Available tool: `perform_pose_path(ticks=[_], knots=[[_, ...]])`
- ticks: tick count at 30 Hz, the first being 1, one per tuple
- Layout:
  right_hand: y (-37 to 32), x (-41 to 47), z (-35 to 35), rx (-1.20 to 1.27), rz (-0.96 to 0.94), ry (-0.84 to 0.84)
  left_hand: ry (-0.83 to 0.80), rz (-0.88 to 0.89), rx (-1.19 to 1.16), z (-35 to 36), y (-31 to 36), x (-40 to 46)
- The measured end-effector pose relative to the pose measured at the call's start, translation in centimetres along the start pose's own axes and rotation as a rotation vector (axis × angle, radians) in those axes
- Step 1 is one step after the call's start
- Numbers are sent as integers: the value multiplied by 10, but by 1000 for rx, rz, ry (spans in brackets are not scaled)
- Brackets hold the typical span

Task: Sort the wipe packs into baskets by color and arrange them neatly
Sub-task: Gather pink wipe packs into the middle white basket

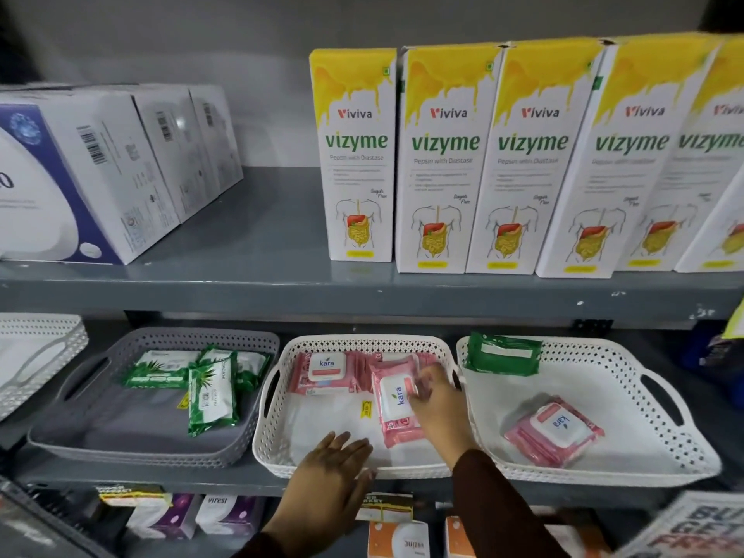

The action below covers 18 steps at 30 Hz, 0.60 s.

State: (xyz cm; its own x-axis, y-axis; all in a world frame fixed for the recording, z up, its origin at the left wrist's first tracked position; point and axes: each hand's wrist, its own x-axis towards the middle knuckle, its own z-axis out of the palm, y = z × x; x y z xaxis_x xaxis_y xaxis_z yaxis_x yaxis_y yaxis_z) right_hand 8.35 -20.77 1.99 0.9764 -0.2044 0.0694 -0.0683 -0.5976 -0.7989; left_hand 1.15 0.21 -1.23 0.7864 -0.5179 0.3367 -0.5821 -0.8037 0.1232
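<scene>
Three baskets stand on the lower shelf. The grey basket [60, 412] on the left holds several green wipe packs [209, 396]. The white middle basket [263, 449] holds pink wipe packs [322, 376] at its back. My right hand [439, 400] grips another pink wipe pack [392, 408] inside this basket. My left hand [334, 473] rests flat on the middle basket's front rim, fingers apart, holding nothing. The white right basket [644, 400] contains a pink wipe pack [553, 430] and a green wipe pack [503, 354] leaning on its back left corner.
Tall Vizyme cartons [443, 155] and white boxes [100, 171] fill the shelf above. The upper shelf's grey edge [362, 292] overhangs the baskets. Another white basket [36, 356] sits at the far left. Small boxes [225, 517] line the shelf below.
</scene>
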Motion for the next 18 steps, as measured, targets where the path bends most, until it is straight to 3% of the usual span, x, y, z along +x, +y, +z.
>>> perform_pose_path(ticks=[2,5,8,10,14,18], knots=[[7,-5,-23,74,-6,141,-1,3,0,1,-1,0],[34,-8,-67,-75,125,360,10,-2,-11,3,-1,0],[62,-2,-106,-337,525,244,20,3,-10,5,-1,1],[71,-2,-118,-334,702,196,15,13,-8,6,0,2],[79,-2,-118,-235,669,264,-7,15,-10,7,0,1],[76,-7,-112,-155,415,427,-19,-58,-8,5,-8,-10]])
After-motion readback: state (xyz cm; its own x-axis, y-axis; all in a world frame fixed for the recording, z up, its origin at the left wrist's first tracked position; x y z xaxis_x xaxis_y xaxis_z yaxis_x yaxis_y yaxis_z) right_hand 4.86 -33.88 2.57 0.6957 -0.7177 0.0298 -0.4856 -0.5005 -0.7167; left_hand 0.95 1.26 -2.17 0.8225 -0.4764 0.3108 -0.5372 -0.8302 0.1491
